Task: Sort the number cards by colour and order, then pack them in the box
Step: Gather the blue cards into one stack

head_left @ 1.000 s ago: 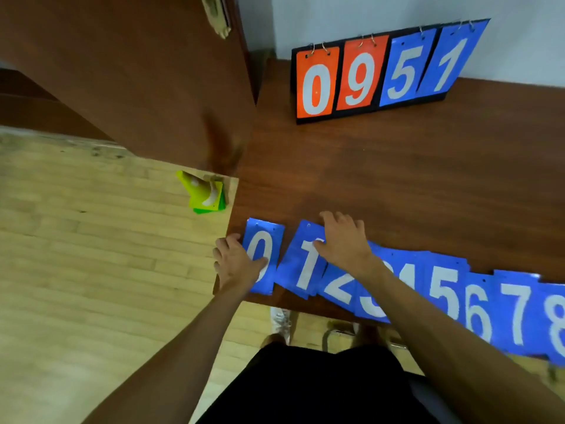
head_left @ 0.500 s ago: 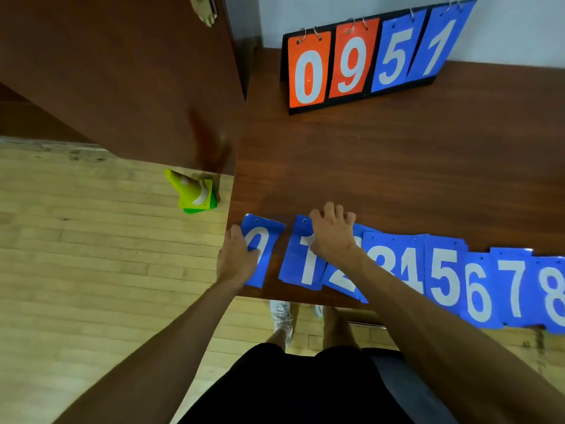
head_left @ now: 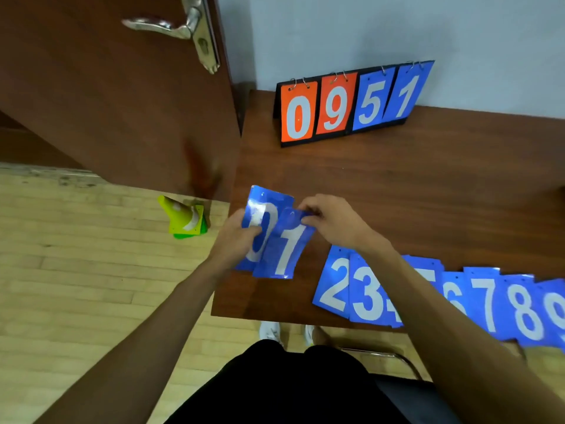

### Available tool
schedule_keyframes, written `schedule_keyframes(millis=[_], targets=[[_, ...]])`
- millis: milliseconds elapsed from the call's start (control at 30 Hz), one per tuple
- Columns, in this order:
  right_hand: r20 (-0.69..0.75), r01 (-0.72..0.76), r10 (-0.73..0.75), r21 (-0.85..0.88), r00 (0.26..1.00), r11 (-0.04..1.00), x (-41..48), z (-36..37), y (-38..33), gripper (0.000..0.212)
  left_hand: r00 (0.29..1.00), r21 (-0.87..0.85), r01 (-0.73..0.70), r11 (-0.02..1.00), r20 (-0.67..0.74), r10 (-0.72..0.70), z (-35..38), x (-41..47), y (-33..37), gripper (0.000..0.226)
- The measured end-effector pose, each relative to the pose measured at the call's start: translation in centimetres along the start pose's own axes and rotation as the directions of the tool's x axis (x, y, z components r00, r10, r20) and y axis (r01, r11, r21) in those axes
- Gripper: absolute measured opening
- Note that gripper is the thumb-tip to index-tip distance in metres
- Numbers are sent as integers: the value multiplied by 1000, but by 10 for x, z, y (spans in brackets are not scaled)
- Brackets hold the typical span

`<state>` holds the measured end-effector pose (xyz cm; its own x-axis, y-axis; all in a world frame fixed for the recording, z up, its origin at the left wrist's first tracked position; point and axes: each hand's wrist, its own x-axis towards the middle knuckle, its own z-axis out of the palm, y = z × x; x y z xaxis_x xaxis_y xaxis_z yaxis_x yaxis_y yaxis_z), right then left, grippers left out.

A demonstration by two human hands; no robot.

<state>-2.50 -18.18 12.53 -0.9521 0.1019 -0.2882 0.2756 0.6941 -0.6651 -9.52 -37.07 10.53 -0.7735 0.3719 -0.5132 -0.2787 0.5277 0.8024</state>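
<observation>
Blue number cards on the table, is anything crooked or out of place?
The row from the 2 card to the 9 card lies uneven and overlapping, its right end at the front edge of the table. The 1 card, pinched by the right hand, bows against the 0 card in the left hand.

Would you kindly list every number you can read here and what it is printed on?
"0", "9": orange scoreboard flaps.
"5", "1": blue scoreboard flaps.
"0": rear held card in left hand.
"1": front held card in right hand.
"2", "3", "6", "7", "8": blue row on table.
"5", "9": partly hidden.
</observation>
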Motion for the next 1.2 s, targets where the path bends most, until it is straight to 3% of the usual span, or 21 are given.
schedule_keyframes(millis=[133,233,300,433,500,600,667,733,900,1067,1200], targets=[[-160,-95,127,192,979,977,-7,12,-8,14,993,-93,-34,995,108,44,12,-15,13,20],[-268,-132,210,281,940,951,-12,27,-11,10,983,-1,-118,993,144,117,19,-19,10,19],[-296,-132,228,311,927,941,-13,34,-9,11,975,53,-159,986,168,148,24,-20,4,24],[-308,-161,281,363,909,918,-19,30,12,12,991,87,-102,991,99,93,36,-16,-7,23],[-272,-274,338,249,901,929,-23,25,37,24,998,74,-50,996,42,46,45,-13,-9,21],[-137,-455,434,-229,890,861,-36,23,77,58,1000,36,6,999,16,-7,60,-8,-9,20],[-31,-404,445,-482,895,778,-46,31,93,79,999,7,50,999,6,-50,69,-5,-10,21],[8,-318,394,-576,919,753,-50,44,102,87,996,-9,85,996,-5,-85,77,-2,-10,23],[-50,-274,300,-567,953,777,-35,53,108,69,990,34,135,990,-53,-133,90,-1,-12,26],[104,-124,205,-516,973,848,-17,45,116,45,980,113,146,983,-153,-128,95,-1,-14,31],[177,-144,217,-352,960,925,3,31,116,32,966,173,129,977,-246,-84,91,-2,-15,26]])
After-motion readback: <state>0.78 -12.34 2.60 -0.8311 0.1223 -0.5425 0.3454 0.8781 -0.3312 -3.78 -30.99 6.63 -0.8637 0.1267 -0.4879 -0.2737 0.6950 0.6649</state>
